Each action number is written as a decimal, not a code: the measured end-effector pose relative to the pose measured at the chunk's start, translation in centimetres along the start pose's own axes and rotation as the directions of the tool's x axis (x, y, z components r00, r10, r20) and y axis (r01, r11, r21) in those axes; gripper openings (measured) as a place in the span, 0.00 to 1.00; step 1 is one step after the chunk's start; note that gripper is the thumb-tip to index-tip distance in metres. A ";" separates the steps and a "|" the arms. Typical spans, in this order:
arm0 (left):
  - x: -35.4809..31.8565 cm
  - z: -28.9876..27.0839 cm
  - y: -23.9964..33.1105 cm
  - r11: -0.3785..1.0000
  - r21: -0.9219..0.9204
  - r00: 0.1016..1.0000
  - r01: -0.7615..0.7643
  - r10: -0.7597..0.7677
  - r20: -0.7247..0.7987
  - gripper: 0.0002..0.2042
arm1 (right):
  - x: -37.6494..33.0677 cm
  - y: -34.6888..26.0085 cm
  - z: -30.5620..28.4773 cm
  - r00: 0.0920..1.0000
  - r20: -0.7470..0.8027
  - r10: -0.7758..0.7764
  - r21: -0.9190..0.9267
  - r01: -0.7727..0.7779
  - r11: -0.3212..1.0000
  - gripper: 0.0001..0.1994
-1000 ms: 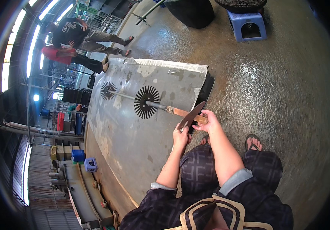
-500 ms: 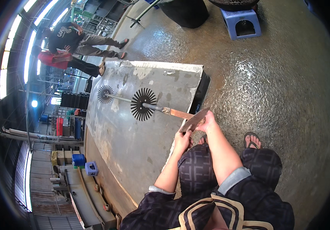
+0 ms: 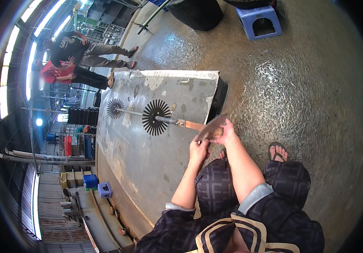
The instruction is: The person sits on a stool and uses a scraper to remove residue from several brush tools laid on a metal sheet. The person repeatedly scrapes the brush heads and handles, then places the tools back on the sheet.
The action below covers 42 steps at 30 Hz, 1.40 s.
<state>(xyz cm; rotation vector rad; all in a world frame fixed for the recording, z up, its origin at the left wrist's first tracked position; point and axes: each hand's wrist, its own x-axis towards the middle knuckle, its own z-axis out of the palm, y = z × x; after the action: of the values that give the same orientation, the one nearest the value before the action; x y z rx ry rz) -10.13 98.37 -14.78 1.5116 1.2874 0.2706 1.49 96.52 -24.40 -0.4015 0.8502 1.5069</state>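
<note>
My left hand point(image 3: 198, 152) grasps the lower end of a broad knife blade point(image 3: 213, 127), which crosses the brown bar point(image 3: 195, 125); what my curled right hand point(image 3: 227, 134) grasps, I can't tell. I judge I'm positioning it; next calls for a steady, edge-wary grip.

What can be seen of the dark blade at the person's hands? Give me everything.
The blade is broad and flat, tapering toward its upper-right end. Its dull grey-brown face looks like worn, perhaps rusty metal. It slants from lower left to upper right, crossing in front of the copper-brown strip. The left hand grips its lower end, hiding any handle there. The right hand is close along its right side; whether it touches the blade is unclear.
</note>
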 end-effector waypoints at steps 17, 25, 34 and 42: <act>1.4 1.2 1.1 0.953 -0.301 0.999 0.048 -0.046 0.014 0.05 | 0.6 -0.1 -0.2 0.999 0.041 -0.012 -0.012 0.012 1.000 0.30; 1.9 1.7 0.2 0.968 -0.249 0.999 -0.042 0.039 -0.015 0.08 | 1.4 0.0 -0.4 0.998 0.051 -0.027 -0.017 0.028 0.999 0.29; 2.7 1.5 -0.9 0.942 -0.332 0.998 -0.048 0.030 -0.060 0.11 | 1.5 0.2 -0.3 0.999 0.029 -0.040 -0.016 0.040 0.999 0.29; 2.0 2.5 -0.4 0.960 -0.255 0.992 -0.116 0.099 -0.080 0.15 | 0.9 0.2 0.0 0.998 0.029 -0.053 -0.023 0.054 0.998 0.29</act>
<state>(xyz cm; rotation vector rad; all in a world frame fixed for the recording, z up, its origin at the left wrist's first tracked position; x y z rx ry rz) -7.75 98.55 -16.94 1.3581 1.1725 0.5437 1.15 97.17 -25.03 -0.4162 0.7935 1.4711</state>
